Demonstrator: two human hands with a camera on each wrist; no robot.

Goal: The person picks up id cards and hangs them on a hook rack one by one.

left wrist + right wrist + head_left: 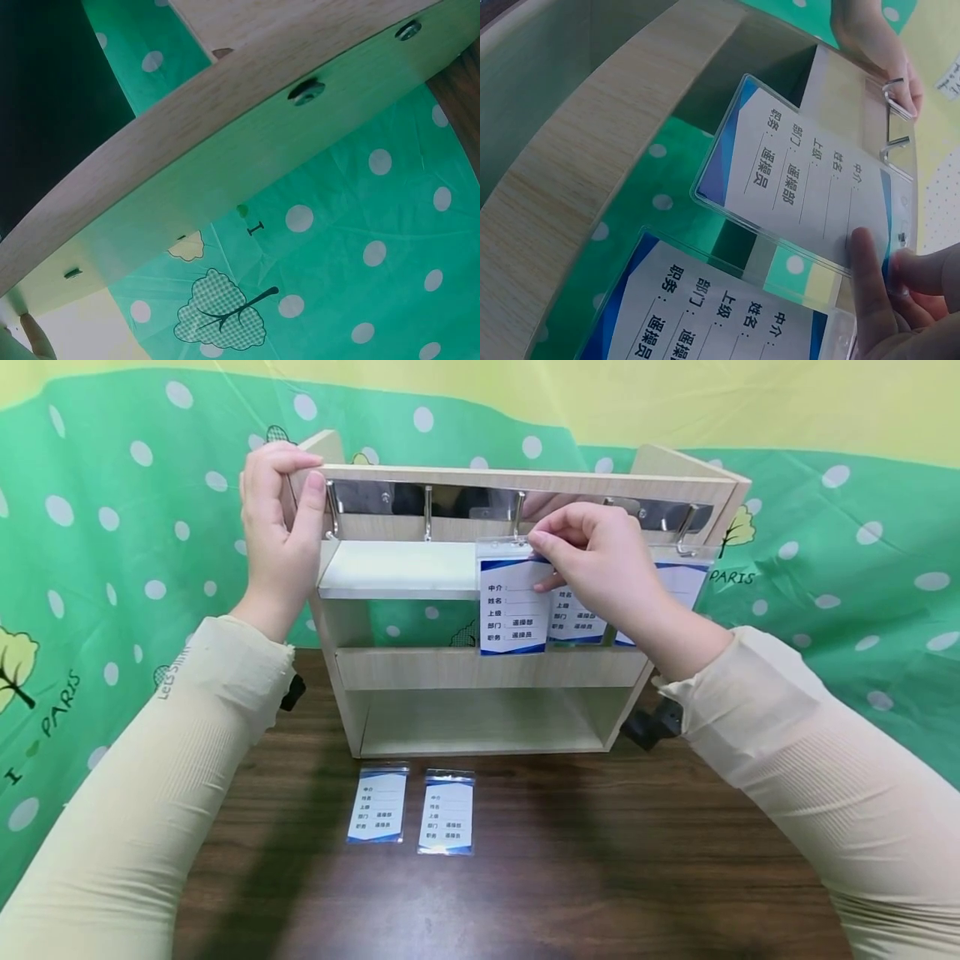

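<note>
My right hand (600,560) pinches the top right corner of a clear ID badge holder (513,610) with a white and blue card. Its top edge is at the middle hook (519,514), and in the right wrist view a metal hook tip shows at the slot of this badge holder (802,184). My left hand (279,518) grips the upper left corner of a light wooden shelf (487,668), thumb on the front. In the left wrist view, a fingertip (36,337) shows by the side panel (225,180).
More badge holders hang on the right, one badge holder (576,618) partly behind my right hand, another badge holder (678,578) at the end hook. Two lie on the dark wooden table (562,843): a left badge holder (377,806) and a right badge holder (446,814).
</note>
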